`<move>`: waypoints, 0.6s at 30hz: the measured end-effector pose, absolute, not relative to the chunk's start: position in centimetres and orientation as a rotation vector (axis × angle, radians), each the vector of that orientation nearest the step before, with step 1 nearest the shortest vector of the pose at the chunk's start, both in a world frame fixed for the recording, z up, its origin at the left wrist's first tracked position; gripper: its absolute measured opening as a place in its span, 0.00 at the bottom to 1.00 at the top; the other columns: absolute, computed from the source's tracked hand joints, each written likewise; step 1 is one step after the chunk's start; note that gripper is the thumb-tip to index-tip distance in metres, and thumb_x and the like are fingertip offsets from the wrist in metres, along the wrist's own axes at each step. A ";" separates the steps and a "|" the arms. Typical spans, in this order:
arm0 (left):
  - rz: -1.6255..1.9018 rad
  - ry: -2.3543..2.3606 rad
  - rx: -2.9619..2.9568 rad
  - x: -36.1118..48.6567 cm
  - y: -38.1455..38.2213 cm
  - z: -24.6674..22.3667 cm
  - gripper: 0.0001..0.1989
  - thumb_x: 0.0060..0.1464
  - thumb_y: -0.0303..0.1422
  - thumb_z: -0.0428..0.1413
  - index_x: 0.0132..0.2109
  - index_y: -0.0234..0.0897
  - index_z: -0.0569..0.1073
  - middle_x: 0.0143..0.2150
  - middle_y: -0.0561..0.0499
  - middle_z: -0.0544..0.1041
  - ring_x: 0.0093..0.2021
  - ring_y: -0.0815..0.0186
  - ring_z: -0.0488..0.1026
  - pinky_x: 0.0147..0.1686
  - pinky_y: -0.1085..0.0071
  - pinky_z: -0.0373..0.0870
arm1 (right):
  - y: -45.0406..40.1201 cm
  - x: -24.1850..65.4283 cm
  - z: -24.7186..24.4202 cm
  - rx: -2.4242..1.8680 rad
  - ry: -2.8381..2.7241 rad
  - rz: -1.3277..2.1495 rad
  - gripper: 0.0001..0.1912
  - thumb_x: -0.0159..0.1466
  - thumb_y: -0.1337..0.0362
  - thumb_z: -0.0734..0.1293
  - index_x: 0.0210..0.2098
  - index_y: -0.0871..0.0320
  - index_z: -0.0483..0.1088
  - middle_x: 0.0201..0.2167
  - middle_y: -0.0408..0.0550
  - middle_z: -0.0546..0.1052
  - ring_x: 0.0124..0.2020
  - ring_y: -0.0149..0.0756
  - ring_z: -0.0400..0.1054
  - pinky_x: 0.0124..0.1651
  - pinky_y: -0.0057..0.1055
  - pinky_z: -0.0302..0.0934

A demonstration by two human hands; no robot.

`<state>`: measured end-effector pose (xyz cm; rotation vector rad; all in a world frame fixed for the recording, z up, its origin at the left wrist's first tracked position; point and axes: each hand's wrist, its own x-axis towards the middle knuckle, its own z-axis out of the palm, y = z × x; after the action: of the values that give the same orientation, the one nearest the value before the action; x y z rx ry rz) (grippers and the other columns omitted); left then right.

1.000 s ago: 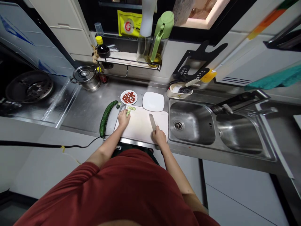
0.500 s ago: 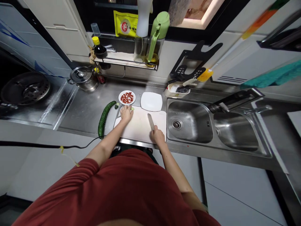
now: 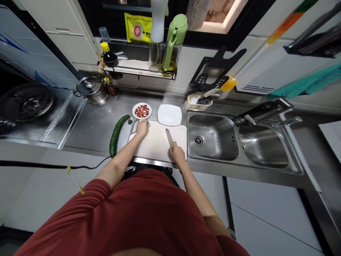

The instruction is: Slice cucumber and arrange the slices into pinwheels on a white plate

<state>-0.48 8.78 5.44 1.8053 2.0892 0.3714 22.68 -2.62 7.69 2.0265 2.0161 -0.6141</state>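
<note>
My right hand [image 3: 177,153] grips a kitchen knife [image 3: 169,138], its blade pointing away from me over the white cutting board [image 3: 156,144]. At the board's far left, my left hand [image 3: 142,128] has its fingers closed around a small pale-green cucumber piece [image 3: 149,125], mostly hidden by the hand. A whole dark-green cucumber [image 3: 117,135] lies on the counter left of the board. Cucumber end pieces [image 3: 130,121] rest near its far tip. Just beyond my left hand is a white plate of chopped red pieces [image 3: 142,111]; a white square plate [image 3: 169,115] stands to its right.
Right of the board is a double steel sink [image 3: 213,137] with a faucet [image 3: 266,112]. A lidded pot [image 3: 92,90] stands at the back left, near a wok [image 3: 25,103] on the stove. A wall shelf [image 3: 141,67] with bottles hangs above the counter.
My left hand's fingers have drawn together around the cucumber piece at the board's far left. My right hand holds the knife in nearly the same place. The view has shifted slightly.
</note>
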 end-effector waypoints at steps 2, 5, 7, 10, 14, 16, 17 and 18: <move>0.409 2.068 1.678 -0.2 8.5 5.4 0.09 0.55 0.30 0.50 0.43 0.41 0.72 0.41 0.47 0.75 0.44 0.61 0.69 0.45 0.66 0.63 | -2.6 22.7 7.8 2.023 2.019 -0.623 0.15 0.65 0.67 0.53 0.51 0.61 0.57 0.36 0.56 0.75 0.39 0.42 0.70 0.39 0.32 0.58; 0.483 1.997 1.436 0.3 7.6 4.9 0.10 0.52 0.31 0.53 0.43 0.41 0.72 0.36 0.53 0.76 0.38 0.66 0.71 0.39 0.72 0.65 | -2.5 22.6 8.0 2.028 1.988 -0.648 0.15 0.66 0.67 0.53 0.52 0.61 0.56 0.37 0.56 0.74 0.39 0.42 0.70 0.39 0.32 0.58; 0.512 1.943 1.335 0.6 6.6 4.5 0.11 0.50 0.31 0.55 0.43 0.40 0.73 0.33 0.54 0.76 0.35 0.68 0.71 0.37 0.73 0.65 | -2.5 22.5 8.3 2.031 1.967 -0.661 0.16 0.66 0.66 0.53 0.52 0.61 0.56 0.37 0.56 0.74 0.40 0.42 0.70 0.39 0.32 0.58; 0.537 1.920 1.324 1.1 4.9 3.9 0.11 0.49 0.32 0.56 0.41 0.40 0.74 0.32 0.54 0.76 0.33 0.69 0.71 0.35 0.74 0.65 | -2.5 22.5 8.5 2.016 1.972 -0.674 0.16 0.65 0.67 0.53 0.52 0.61 0.56 0.37 0.56 0.74 0.39 0.42 0.70 0.38 0.32 0.58; 0.554 1.946 1.420 1.7 3.4 3.7 0.10 0.51 0.30 0.54 0.41 0.41 0.74 0.31 0.55 0.75 0.33 0.68 0.71 0.34 0.74 0.63 | -2.5 22.4 8.6 1.998 1.978 -0.670 0.16 0.65 0.67 0.53 0.52 0.61 0.56 0.37 0.57 0.74 0.39 0.43 0.70 0.38 0.32 0.58; 0.561 1.959 1.471 1.8 3.1 3.7 0.10 0.51 0.28 0.53 0.42 0.42 0.73 0.31 0.54 0.75 0.33 0.68 0.71 0.35 0.74 0.63 | -2.5 22.3 8.7 1.995 1.972 -0.660 0.16 0.65 0.67 0.53 0.52 0.61 0.56 0.37 0.57 0.74 0.40 0.42 0.70 0.39 0.32 0.58; 0.568 1.964 1.497 1.9 3.1 3.6 0.11 0.51 0.28 0.52 0.42 0.41 0.73 0.31 0.54 0.75 0.34 0.67 0.71 0.35 0.74 0.63 | -2.5 22.4 8.8 1.994 1.971 -0.654 0.16 0.65 0.67 0.53 0.52 0.61 0.56 0.37 0.56 0.74 0.40 0.42 0.70 0.39 0.32 0.58; 0.578 1.968 1.524 1.9 3.1 3.6 0.11 0.51 0.27 0.52 0.42 0.41 0.73 0.32 0.53 0.75 0.35 0.67 0.71 0.36 0.73 0.63 | -2.5 22.4 8.8 1.992 1.973 -0.648 0.16 0.65 0.67 0.53 0.52 0.61 0.56 0.37 0.56 0.74 0.40 0.42 0.70 0.39 0.32 0.58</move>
<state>1.90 3.11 3.62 1.5239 1.9682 0.5784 22.37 -2.54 8.81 1.9919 1.9726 -0.6485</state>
